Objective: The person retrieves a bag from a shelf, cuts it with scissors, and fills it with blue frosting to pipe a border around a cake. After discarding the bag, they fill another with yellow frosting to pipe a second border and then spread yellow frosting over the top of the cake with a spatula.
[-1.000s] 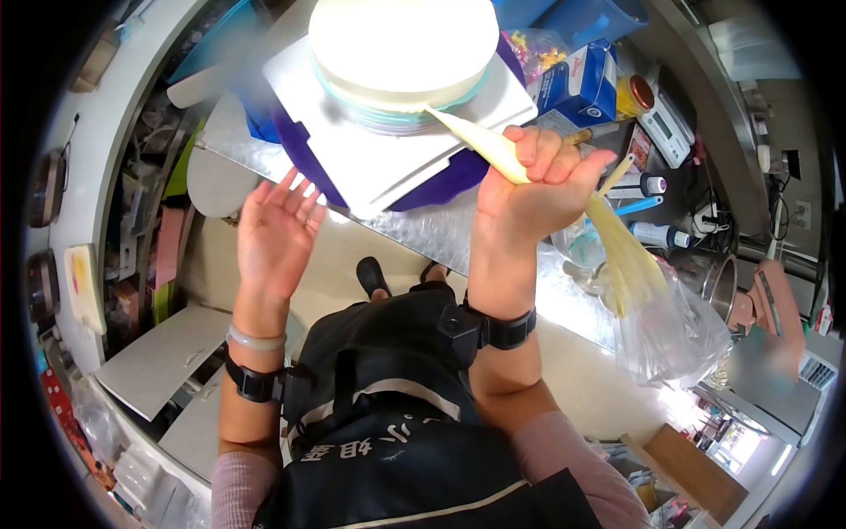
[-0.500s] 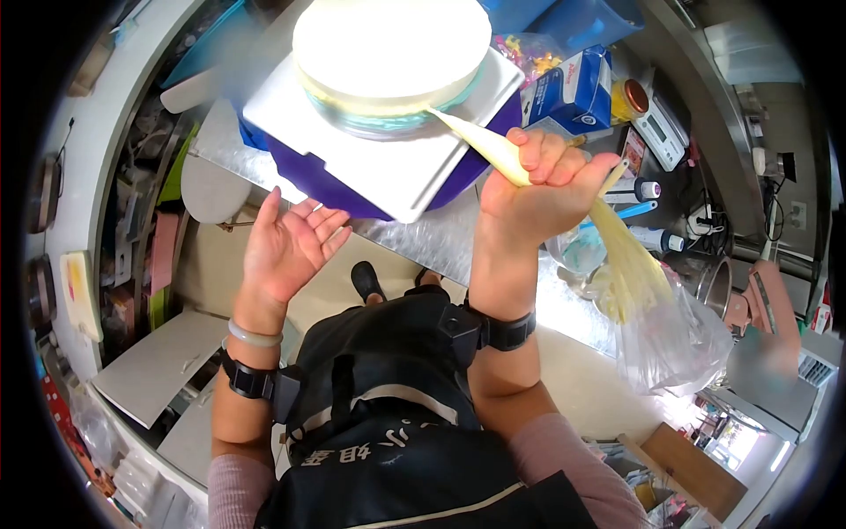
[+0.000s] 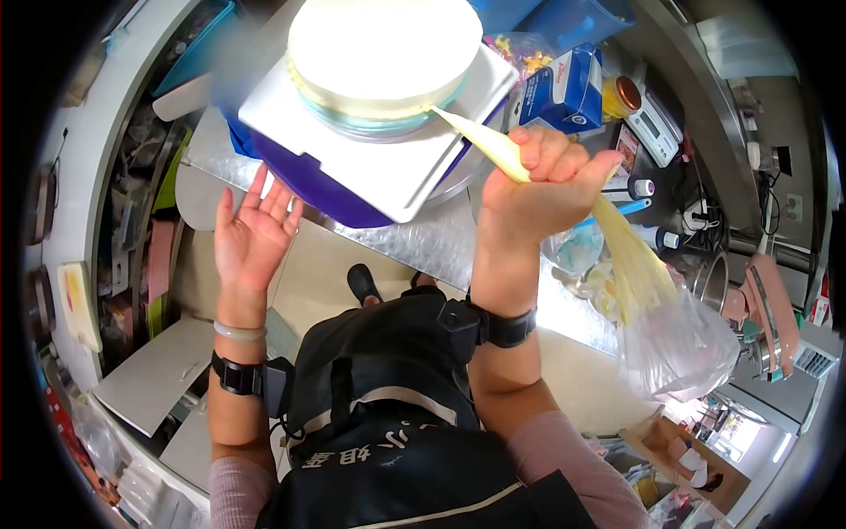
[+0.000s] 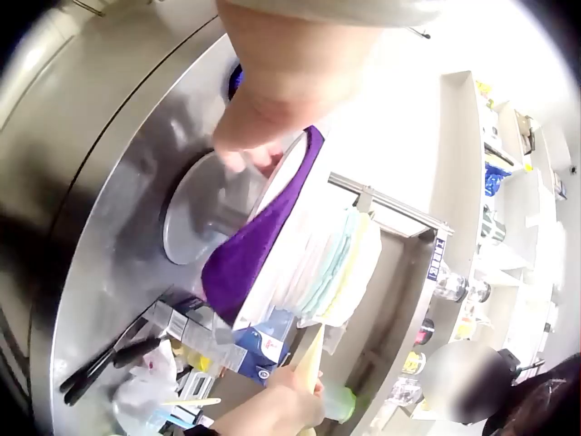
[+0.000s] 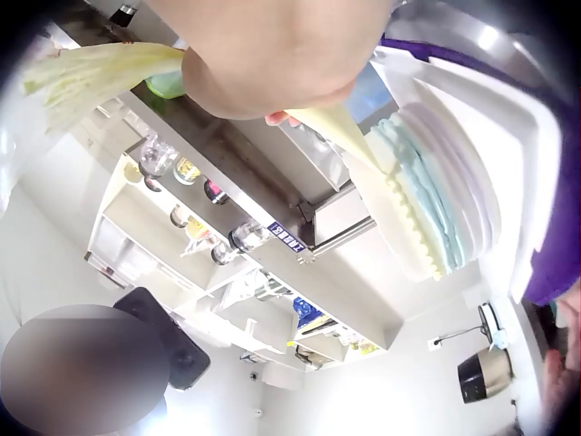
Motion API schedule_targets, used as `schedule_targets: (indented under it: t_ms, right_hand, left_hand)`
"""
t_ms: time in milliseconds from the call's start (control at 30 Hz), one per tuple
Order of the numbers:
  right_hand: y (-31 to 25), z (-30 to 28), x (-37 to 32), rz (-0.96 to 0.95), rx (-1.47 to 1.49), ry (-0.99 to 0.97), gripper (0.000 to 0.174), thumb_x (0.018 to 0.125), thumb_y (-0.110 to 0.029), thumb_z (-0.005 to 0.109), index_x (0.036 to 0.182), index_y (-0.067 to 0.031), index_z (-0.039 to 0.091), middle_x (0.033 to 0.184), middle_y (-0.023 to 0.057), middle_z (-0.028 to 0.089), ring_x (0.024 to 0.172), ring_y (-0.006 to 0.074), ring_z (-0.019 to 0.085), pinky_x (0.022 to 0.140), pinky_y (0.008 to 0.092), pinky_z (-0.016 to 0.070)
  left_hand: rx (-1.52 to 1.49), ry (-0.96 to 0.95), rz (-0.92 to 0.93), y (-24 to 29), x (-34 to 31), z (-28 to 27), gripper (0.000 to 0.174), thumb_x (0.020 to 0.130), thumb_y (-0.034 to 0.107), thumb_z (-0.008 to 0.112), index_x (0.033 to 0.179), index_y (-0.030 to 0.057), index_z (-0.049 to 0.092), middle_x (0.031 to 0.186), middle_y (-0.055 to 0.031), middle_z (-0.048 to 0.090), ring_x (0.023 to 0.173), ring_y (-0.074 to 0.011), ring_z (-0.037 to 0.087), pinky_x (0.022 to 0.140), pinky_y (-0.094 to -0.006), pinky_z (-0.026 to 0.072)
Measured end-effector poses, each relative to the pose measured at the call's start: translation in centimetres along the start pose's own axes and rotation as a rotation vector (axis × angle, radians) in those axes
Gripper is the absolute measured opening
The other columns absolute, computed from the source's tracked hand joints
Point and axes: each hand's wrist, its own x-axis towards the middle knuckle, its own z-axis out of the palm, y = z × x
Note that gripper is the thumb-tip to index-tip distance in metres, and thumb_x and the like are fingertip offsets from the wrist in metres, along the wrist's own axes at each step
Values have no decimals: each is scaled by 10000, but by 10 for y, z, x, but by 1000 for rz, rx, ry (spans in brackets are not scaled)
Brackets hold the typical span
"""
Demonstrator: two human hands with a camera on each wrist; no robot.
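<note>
A round cake (image 3: pixel 383 53) with a pale top and pastel bands sits on a white square board (image 3: pixel 370 181). Under the board lies a purple mat (image 3: pixel 308 189), on a turntable with a grey foot (image 4: pixel 186 209). My right hand (image 3: pixel 546 181) grips a piping bag (image 3: pixel 489 148) of pale yellow cream, its tip at the cake's side. A row of small yellow beads (image 5: pixel 406 221) runs round the cake in the right wrist view. My left hand (image 3: pixel 254 242), palm up with fingers extended, is at the turntable's near-left edge.
Right of the cake stand a blue-and-white carton (image 3: pixel 564 88), a jar with a copper lid (image 3: pixel 624 94) and a scale (image 3: pixel 654 128). The bag's clear, loose end (image 3: pixel 674 348) hangs past the steel counter's edge (image 3: pixel 423 242). A pink mixer (image 3: pixel 771 309) stands far right.
The board and mat have turned under the cake, the board's near corner swinging right. My left hand moved right along the edge, then back left. The piping tip stays at the cake's side.
</note>
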Motion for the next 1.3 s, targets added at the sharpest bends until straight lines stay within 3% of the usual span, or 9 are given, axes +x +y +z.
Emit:
schedule_targets:
  t_ms: [233, 300, 400, 833, 900, 967, 1033, 1133, 1300]
  right_hand:
    - [-1, 0, 5, -27, -24, 1, 601, 945, -506, 251, 451, -168, 186, 382, -15, 229, 386, 128, 258, 537, 285, 369]
    - [-2, 1, 7, -34, -23, -8, 602, 944, -506, 254, 449, -169, 186, 381, -15, 230, 384, 127, 257, 535, 284, 368]
    - [-4, 1, 6, -36, -25, -12, 602, 944, -504, 256, 448, -170, 187, 379, -16, 231, 381, 125, 251, 525, 279, 362]
    - [-14, -3, 4, -21, -24, -84, 560, 929, -491, 335, 495, -175, 176, 449, -14, 197, 449, 127, 250, 549, 271, 328]
    - [-15, -3, 5, -7, -17, -87, 557, 932, -481, 336, 495, -175, 176, 450, -15, 194, 450, 125, 252, 548, 272, 329]
    - [-17, -8, 9, -22, 76, -124, 554, 938, -458, 331, 489, -174, 174, 449, -13, 188, 445, 133, 234, 521, 278, 307]
    - [-39, -10, 14, -7, 186, -293, 554, 924, -459, 370, 466, -157, 296, 463, -11, 243, 479, 150, 344, 684, 326, 409]
    - [-68, 34, -5, 140, 350, 277, 522, 883, -549, 399, 557, -159, 518, 537, -6, 466, 849, 204, 576, 1080, 555, 100]
    - [-18, 1, -26, 384, 339, -129, 579, 877, -599, 297, 528, -145, 387, 532, 37, 465, 655, 218, 566, 962, 555, 330]
  left_hand:
    - [-57, 1, 42, 10, 5, -2, 525, 924, 472, 307, 1043, 11, 527, 1219, -186, 519, 1195, -314, 439, 998, -474, 317]
    - [-188, -331, -4, 6, 12, -15, 520, 920, 473, 319, 1034, 9, 526, 1183, -182, 535, 1174, -324, 448, 996, -475, 316]
    - [75, -129, -370, -7, 2, 7, 503, 924, 461, 319, 1051, 15, 513, 1150, -175, 548, 1139, -315, 473, 979, -463, 333]
    - [54, -4, -145, -6, 2, -7, 531, 935, 454, 291, 1220, 34, 445, 1206, -161, 529, 1133, -291, 489, 990, -446, 335]
    - [-7, -305, -192, -12, 0, -1, 528, 937, 461, 288, 1203, 42, 469, 1155, -144, 568, 1106, -278, 514, 989, -450, 337]
    - [71, 6, -170, -16, -8, 17, 528, 938, 470, 288, 1179, 46, 488, 1125, -124, 588, 1077, -268, 536, 974, -450, 359]
    - [77, 62, -134, -15, -9, 15, 536, 938, 478, 289, 1182, 45, 489, 1149, -112, 580, 1081, -264, 535, 958, -452, 379]
    - [91, -8, -128, -13, -10, 19, 564, 936, 484, 290, 1272, 47, 407, 1263, -108, 499, 1154, -281, 481, 963, -464, 378]
    - [81, -2, -119, -30, -14, 22, 596, 937, 490, 274, 1335, 51, 337, 1345, -133, 413, 1217, -304, 422, 976, -505, 354]
